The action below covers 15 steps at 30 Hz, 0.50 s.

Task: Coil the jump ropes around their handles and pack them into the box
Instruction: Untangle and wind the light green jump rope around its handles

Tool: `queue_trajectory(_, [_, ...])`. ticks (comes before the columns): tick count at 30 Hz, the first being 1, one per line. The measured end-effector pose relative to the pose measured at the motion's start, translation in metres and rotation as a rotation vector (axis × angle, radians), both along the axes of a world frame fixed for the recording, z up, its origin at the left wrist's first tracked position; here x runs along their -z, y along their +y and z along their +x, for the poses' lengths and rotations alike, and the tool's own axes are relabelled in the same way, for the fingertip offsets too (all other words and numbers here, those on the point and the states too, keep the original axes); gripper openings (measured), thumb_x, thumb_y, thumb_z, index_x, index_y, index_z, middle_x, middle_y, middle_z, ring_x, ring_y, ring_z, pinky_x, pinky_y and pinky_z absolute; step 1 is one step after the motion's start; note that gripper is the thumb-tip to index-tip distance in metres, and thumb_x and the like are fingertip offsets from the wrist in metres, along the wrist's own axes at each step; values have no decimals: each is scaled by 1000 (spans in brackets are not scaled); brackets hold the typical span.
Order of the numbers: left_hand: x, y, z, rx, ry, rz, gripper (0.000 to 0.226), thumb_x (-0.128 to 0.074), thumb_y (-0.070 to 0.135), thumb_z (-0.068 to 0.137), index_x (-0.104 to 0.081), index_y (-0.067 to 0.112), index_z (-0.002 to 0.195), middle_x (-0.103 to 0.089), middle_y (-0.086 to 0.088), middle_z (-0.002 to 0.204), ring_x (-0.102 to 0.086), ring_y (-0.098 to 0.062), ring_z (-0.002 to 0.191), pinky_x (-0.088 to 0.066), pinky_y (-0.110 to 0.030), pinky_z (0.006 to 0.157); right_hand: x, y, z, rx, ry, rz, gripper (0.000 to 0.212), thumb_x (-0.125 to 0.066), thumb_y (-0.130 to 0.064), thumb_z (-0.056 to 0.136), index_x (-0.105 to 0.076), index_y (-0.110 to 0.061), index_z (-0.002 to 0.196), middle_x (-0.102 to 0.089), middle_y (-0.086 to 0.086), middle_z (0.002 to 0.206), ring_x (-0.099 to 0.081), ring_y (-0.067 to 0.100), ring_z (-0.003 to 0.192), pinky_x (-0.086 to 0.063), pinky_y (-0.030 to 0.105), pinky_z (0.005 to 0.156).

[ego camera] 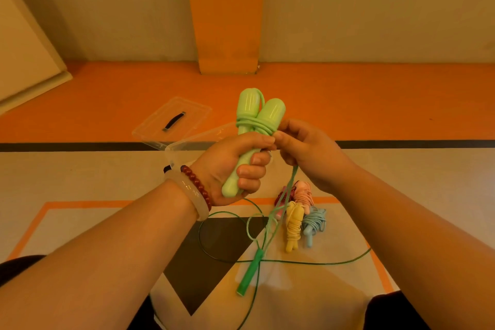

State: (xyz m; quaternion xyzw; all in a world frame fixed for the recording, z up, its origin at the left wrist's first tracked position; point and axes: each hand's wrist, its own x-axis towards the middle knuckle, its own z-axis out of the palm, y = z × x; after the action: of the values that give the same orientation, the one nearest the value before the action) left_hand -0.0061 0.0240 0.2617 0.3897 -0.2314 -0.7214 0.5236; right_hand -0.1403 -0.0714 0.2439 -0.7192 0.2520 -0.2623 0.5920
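My left hand (pixel 235 169) grips two light green handles (pixel 258 112) held upright together, with several turns of light green rope wound round them. My right hand (pixel 302 153) pinches that rope beside the coil; the loose rope (pixel 289 185) hangs down from it to the floor. On the floor below lie a coiled yellow rope (pixel 293 225), a coiled blue rope (pixel 313 225), a coiled pink rope (pixel 304 193) and a dark red one (pixel 281 195) partly hidden. A dark green rope with its handle (pixel 249 273) lies uncoiled. The clear box (pixel 176 153) sits behind my left wrist.
The clear box lid (pixel 174 120) with a black handle lies on the orange floor strip beyond the box. An orange pillar (pixel 227 21) rises at the wall behind. My knees show at the bottom corners.
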Motion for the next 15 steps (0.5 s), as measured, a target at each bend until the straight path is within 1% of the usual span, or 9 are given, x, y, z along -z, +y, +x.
queue_trajectory(2, [2, 1, 6, 124, 150, 3, 29, -83, 17, 64, -57, 9, 73, -43, 4, 44, -36, -2, 25, -29, -11, 26, 2, 2, 2, -98, -67, 92, 25, -65, -35, 87, -61, -17, 104, -58, -13, 65, -37, 4, 53, -31, 19, 51])
queue_trajectory(3, [3, 1, 9, 173, 193, -3, 33, -88, 16, 56, -60, 8, 70, -44, 3, 45, -38, -2, 25, -31, -12, 26, 2, 3, 3, -141, -102, 159, 24, -68, -34, 84, -61, -18, 101, -57, -13, 64, -36, 3, 50, -29, 18, 49])
queue_trajectory(5, [2, 1, 10, 198, 194, 9, 37, -92, 20, 51, -61, 9, 68, -45, 4, 45, -39, -2, 26, -33, -13, 27, 3, 2, 4, -220, -173, 320, 35, -71, -39, 73, -63, -16, 98, -55, -12, 61, -31, 2, 45, -23, 17, 46])
queue_trajectory(6, [1, 0, 8, 176, 145, 29, 38, -90, 28, 55, -60, 10, 69, -44, 4, 45, -39, -2, 26, -32, -13, 27, 4, 1, 4, -249, -206, 386, 39, -73, -40, 69, -66, -15, 98, -55, -10, 61, -30, 1, 44, -21, 17, 45])
queue_trajectory(7, [-1, 0, 5, 138, 49, 46, 39, -84, 38, 62, -57, 11, 71, -43, 5, 45, -37, -2, 27, -32, -13, 29, 6, -1, 4, -263, -231, 432, 39, -77, -41, 66, -71, -18, 97, -54, -7, 62, -29, 0, 43, -20, 16, 43])
queue_trajectory(8, [-2, -1, 2, 95, -79, 60, 41, -72, 48, 66, -53, 12, 75, -41, 6, 44, -36, -2, 29, -32, -13, 32, 8, -2, 4, -262, -244, 457, 40, -81, -42, 63, -74, -21, 96, -53, -4, 64, -29, 0, 42, -20, 15, 42])
queue_trajectory(10, [-4, -1, -3, 41, -278, 75, 48, -54, 55, 64, -51, 11, 82, -41, 7, 44, -41, -5, 38, -38, -18, 44, 9, -4, 4, -213, -240, 478, 41, -83, -40, 60, -76, -22, 97, -49, 2, 69, -28, 1, 41, -21, 14, 41])
queue_trajectory(13, [-6, -2, -3, 12, -380, 131, 57, -53, 60, 63, -53, 12, 94, -48, 4, 48, -55, -10, 50, -50, -30, 66, 6, -4, 3, -111, -246, 500, 29, -72, -26, 69, -76, -17, 97, -43, 4, 71, -25, 1, 40, -16, 16, 42])
queue_trajectory(15, [-5, -3, -5, -117, -550, 131, 49, -58, 59, 75, -54, 16, 99, -54, 3, 59, -59, -9, 51, -56, -35, 72, 4, -4, 3, -44, -239, 474, 27, -65, -20, 75, -75, -16, 99, -36, 3, 67, -23, 2, 41, -15, 18, 42])
